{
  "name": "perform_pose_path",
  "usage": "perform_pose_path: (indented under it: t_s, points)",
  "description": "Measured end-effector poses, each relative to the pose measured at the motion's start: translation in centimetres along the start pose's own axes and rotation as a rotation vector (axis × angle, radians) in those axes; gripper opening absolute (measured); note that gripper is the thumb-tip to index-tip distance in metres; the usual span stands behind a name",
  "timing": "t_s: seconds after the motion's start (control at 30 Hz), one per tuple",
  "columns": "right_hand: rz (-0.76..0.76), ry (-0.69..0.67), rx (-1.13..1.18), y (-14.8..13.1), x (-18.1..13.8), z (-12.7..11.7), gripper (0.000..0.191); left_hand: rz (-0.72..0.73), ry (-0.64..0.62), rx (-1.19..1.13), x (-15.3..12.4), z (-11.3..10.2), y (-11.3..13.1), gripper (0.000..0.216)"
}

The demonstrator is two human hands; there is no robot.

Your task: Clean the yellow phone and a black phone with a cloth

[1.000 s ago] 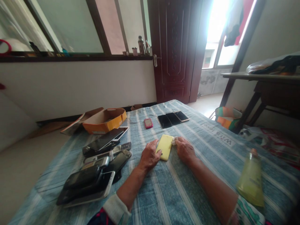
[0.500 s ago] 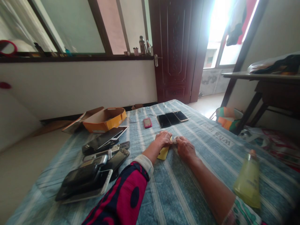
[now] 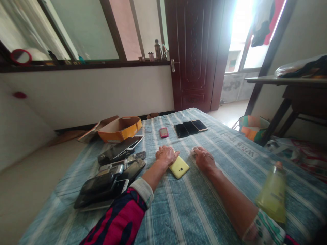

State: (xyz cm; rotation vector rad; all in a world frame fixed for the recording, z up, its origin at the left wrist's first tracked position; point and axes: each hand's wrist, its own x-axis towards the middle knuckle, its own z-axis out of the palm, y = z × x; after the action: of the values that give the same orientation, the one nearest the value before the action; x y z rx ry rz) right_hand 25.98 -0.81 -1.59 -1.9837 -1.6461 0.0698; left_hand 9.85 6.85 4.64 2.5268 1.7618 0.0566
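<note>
A yellow-backed phone [image 3: 180, 167] lies at an angle with its camera side up, just above or on the striped cloth. My left hand [image 3: 166, 155] grips its far left end, fingers closed over the edge. To the right, apart from the phone, my right hand [image 3: 204, 158] is closed on a small crumpled whitish cloth [image 3: 194, 150], mostly hidden by the fingers. Beyond my hands, three dark phones [image 3: 191, 128] lie side by side, with a small pink-rimmed device [image 3: 164, 132] left of them.
Left of my arm is a pile of old phones [image 3: 99, 187]. An open orange cardboard box [image 3: 120, 131] stands behind it. A bottle of yellowish liquid [image 3: 273, 194] is at the right on the striped bedspread [image 3: 217, 211]. A dark red door [image 3: 191, 78] stands beyond.
My left hand has moved left with the yellow phone, which is now turned and shows more of its back. The right hand has come away from it with the cloth.
</note>
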Motion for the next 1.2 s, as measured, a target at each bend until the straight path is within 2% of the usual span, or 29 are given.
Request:
perform_pose_path:
  t_s: [0.2, 0.27, 0.5, 0.63, 0.83, 1.2]
  points:
    - [-0.088, 0.015, 0.104, 0.0, -0.3, 0.1, 0.026, 0.088, -0.041, -0.005, -3.5, -1.1, -2.3, 0.037]
    - [-0.125, 0.007, 0.153, -0.4, -0.4, 0.2, 0.025, 0.182, -0.057, -0.047, -4.5, -1.3, -3.1, 0.033]
    - [-0.314, -0.055, 0.429, -2.7, -1.7, 0.3, 0.022, 0.295, 0.015, -0.227, -6.1, 0.1, -4.9, 0.04]
    - [-0.362, -0.139, 0.344, -4.0, -2.6, 0.0, 0.021, 0.291, 0.072, -0.279, -6.2, 1.4, -5.4, 0.053]
    - [-0.339, -0.14, 0.241, -5.2, -3.1, 0.3, 0.023, 0.338, 0.146, -0.367, -5.8, 3.2, -6.3, 0.077]
    - [-0.26, -0.183, 0.083, -9.6, -0.5, 2.9, 0.025, 0.361, 0.175, -0.451, -5.8, 4.5, -6.8, 0.087]
